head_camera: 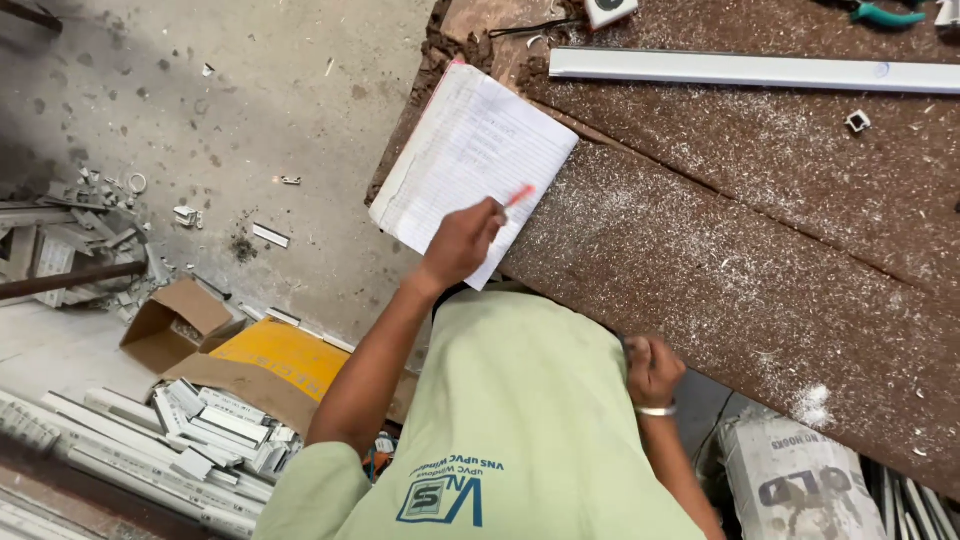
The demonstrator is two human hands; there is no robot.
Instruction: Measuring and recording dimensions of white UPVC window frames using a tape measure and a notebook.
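My left hand (460,245) grips a red pen (520,195) with its tip on an open lined notebook (470,150). The notebook lies tilted at the near left corner of a brown worktable (720,270) and hangs partly over the edge. My right hand (652,370), with a silver bangle on the wrist, is curled shut against my pale green shirt (520,400) just below the table's front edge. I see nothing in it.
A long white plastic profile (755,72) lies across the far side of the table, amid white shavings. A small white offcut (857,122) and a teal-handled tool (885,15) are there too. Below left are a cardboard box (175,320), stacked white offcuts (200,430) and a sack (795,480).
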